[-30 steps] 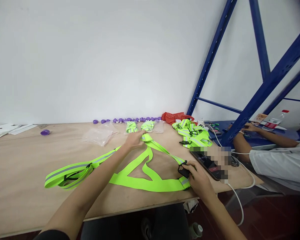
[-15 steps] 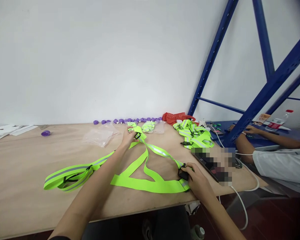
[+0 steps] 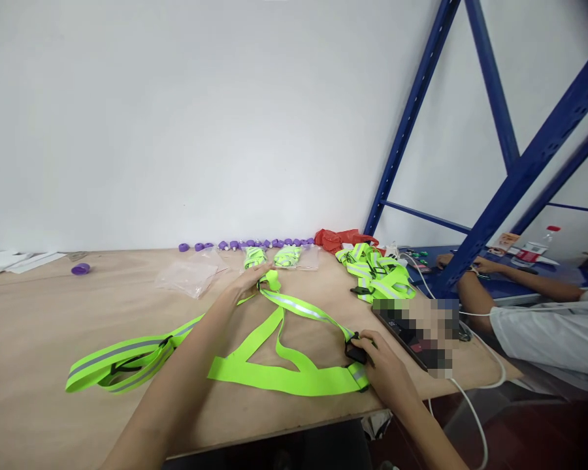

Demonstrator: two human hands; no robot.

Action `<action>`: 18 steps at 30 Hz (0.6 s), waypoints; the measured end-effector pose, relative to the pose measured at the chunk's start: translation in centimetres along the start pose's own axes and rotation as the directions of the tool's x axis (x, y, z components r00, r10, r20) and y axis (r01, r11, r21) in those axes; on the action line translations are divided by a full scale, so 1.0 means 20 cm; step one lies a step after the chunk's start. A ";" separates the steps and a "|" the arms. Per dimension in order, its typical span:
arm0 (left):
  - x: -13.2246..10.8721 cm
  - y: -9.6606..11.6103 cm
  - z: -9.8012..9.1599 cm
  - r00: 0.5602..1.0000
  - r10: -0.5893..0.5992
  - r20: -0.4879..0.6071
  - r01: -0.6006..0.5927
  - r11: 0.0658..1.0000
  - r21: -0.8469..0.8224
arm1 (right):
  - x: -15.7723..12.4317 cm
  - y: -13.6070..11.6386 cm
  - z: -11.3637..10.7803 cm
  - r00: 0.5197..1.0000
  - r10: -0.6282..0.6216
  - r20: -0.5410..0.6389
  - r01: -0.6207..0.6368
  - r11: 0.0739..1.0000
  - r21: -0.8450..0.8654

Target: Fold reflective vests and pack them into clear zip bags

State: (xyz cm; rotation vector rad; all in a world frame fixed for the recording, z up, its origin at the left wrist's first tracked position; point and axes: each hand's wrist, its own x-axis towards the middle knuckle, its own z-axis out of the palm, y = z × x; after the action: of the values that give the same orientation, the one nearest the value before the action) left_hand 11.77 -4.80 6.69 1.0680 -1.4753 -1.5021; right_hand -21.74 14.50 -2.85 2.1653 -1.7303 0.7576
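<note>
A neon yellow-green reflective harness (image 3: 294,382) with silver stripes lies spread on the wooden table (image 3: 127,287). My left hand (image 3: 251,279) is closed on its upper strap, beside a small black slider. At the lower right corner, my right hand (image 3: 386,369) pinches a black buckle (image 3: 355,350) where the straps meet. Between my hands the striped shoulder strap (image 3: 304,307) runs slightly raised. A looped end of the harness rests on the left, partly hidden behind my left forearm.
A pile of similar harnesses (image 3: 379,274) lies at the right, with a phone (image 3: 406,339) before it. Bagged folded harnesses (image 3: 287,256), an empty plastic bag (image 3: 189,274), purple caps (image 3: 224,245) and a red bag (image 3: 343,239) lie behind. A blue rack post (image 3: 490,215) stands near a co-worker's arm (image 3: 529,277).
My left hand has drawn the upper strap slightly down toward me. My right hand keeps its pinch on the buckle. The whole view has shifted a little.
</note>
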 end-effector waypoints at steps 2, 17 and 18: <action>-0.05 0.03 -0.05 0.995 0.008 0.100 -0.022 0.990 0.139 | -0.01 0.01 0.01 0.999 0.003 0.033 -0.004 1.000 0.013; -0.19 -0.06 -0.16 0.975 0.209 0.080 -0.158 0.388 0.908 | -0.02 0.00 0.02 0.997 0.071 0.008 -0.071 0.997 -0.033; -0.19 -0.06 -0.16 0.963 0.183 0.196 -0.247 0.314 0.917 | -0.02 -0.01 0.02 0.998 0.064 0.003 -0.064 0.997 -0.035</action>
State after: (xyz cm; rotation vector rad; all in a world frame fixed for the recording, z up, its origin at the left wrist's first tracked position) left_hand 16.13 -2.27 5.72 1.3438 -2.5247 -0.3143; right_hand -21.50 14.64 -3.33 2.0988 -1.8089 0.7336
